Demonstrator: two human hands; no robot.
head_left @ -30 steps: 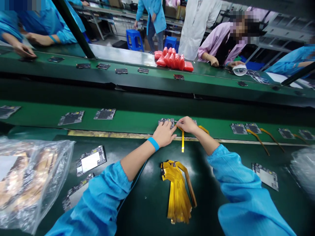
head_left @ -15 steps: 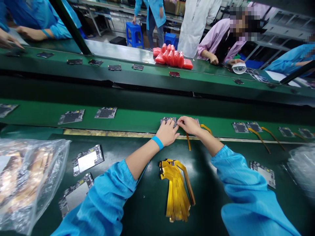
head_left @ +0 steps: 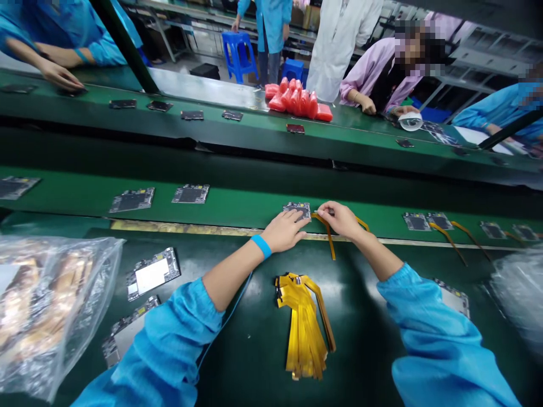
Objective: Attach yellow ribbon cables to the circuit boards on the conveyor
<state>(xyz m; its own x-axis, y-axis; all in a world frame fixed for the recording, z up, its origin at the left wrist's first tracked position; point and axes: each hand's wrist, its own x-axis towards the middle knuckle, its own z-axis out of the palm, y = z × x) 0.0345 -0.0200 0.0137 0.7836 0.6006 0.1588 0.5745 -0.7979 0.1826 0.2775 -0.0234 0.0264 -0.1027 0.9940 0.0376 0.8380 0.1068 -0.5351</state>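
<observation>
My left hand lies with its fingers stretched out over the near edge of a circuit board on the green belt. From that board's right side an orange flex cable runs out and bends down past the belt's near edge. My right hand is just right of the board, its fingers curled in a pinch; whatever is between the fingertips is hidden. Behind that hand a second flex cable shows in part. A fanned pile of flex cables lies on the bench between my forearms.
More boards ride the belt at left, and boards with cables at right. Shielded boards and a clear bag sit at left on the bench. Beyond, co-workers sit along another line with red packets.
My right hand has shifted right, away from the board's edge, uncovering the cable there. My left hand's fingers have spread flatter. The boards on the near belt's left have moved right.
</observation>
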